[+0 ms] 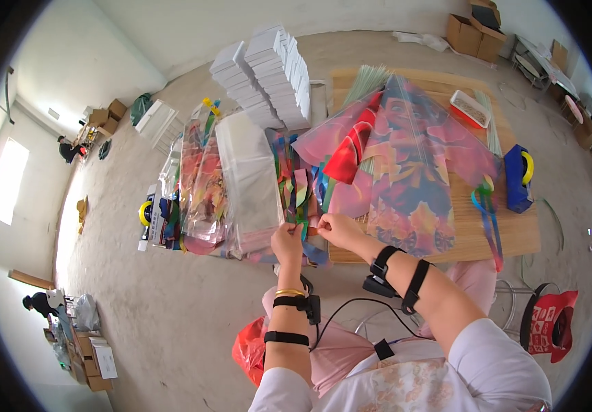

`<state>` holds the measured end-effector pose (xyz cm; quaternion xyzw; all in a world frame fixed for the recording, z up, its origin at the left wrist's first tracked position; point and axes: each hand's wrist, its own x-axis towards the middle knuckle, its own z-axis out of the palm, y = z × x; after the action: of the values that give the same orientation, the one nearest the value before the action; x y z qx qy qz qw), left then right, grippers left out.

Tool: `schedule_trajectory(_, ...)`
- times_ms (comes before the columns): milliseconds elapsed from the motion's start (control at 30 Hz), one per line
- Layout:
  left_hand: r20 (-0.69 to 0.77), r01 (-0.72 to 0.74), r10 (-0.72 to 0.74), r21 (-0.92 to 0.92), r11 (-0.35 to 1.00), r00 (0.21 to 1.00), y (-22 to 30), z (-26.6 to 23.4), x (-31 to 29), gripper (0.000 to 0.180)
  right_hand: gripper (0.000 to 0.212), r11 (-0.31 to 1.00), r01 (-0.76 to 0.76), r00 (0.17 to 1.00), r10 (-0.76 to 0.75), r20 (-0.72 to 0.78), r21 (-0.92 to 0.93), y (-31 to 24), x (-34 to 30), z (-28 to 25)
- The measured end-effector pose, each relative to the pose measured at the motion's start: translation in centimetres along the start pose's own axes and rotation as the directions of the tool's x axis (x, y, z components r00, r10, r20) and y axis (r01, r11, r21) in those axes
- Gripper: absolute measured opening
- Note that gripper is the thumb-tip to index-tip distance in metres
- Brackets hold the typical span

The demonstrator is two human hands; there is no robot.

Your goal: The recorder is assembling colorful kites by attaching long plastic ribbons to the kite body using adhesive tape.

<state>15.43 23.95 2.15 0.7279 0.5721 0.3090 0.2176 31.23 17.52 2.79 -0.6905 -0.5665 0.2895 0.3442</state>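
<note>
Above the front edge of the table, my left hand (pixel 286 243) pinches a green ribbon (pixel 303 231) among bright multicoloured ribbons (pixel 299 187). Close by on the right, my right hand (pixel 341 229) has its fingers pressed together. What it holds, if anything, is too small to make out. Beyond that hand lies a large printed kite sheet (pixel 411 185) in pink, blue and purple, with a shiny red piece (pixel 352 147) over its left wing. Left of the ribbons rests a stack of clear plastic sleeves (pixel 249 180), beside packed colourful kites (pixel 203 185).
Tall stacks of white paper (pixel 272 75) stand at the back. Thin pale rods (pixel 367 81) and a white-and-red tray (pixel 470 110) lie on the wooden table (pixel 509 206). A blue tape dispenser (pixel 518 180) sits at its right edge. A red bag (pixel 557 326) is beside a stool. Two people work far left.
</note>
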Motion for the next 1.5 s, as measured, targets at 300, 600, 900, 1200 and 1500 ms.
schedule_trajectory(300, -0.008, -0.127, 0.127, -0.081, 0.989, 0.992, 0.6, -3.2, 0.3, 0.015, 0.037, 0.784, -0.349, 0.934, 0.25, 0.254, 0.513, -3.3, 4.2, 3.5)
schedule_trajectory(600, 0.066, -0.19, 0.217, -0.285, 0.939, 0.974, 0.0, -2.6, -0.7, 0.024, 0.03, 0.877, -0.348, 0.936, 0.303, 0.182, 0.332, -2.5, 4.7, 3.2)
schedule_trajectory(900, 0.638, 0.641, 0.069, -0.766, -0.042, 0.767, 0.0, -3.3, 1.2, 0.045, 0.028, 0.651, -0.408, 0.895, 0.144, 0.423, 0.64, -6.2, 2.7, 0.5)
schedule_trajectory(1200, 0.723, 0.741, 0.222, -0.672, 0.006, 0.654, 2.3, -5.4, 0.7, 0.038, 0.021, 0.307, -0.561, 0.819, 0.339, 0.462, 0.769, -7.9, 0.0, -1.5)
schedule_trajectory(1500, 0.779, 0.728, 0.022, -0.596, 0.338, 0.627, 5.4, -6.0, -3.8, 0.036, 0.02, 0.404, -0.535, 0.832, 0.405, 0.379, 0.742, -5.0, -0.1, -1.8)
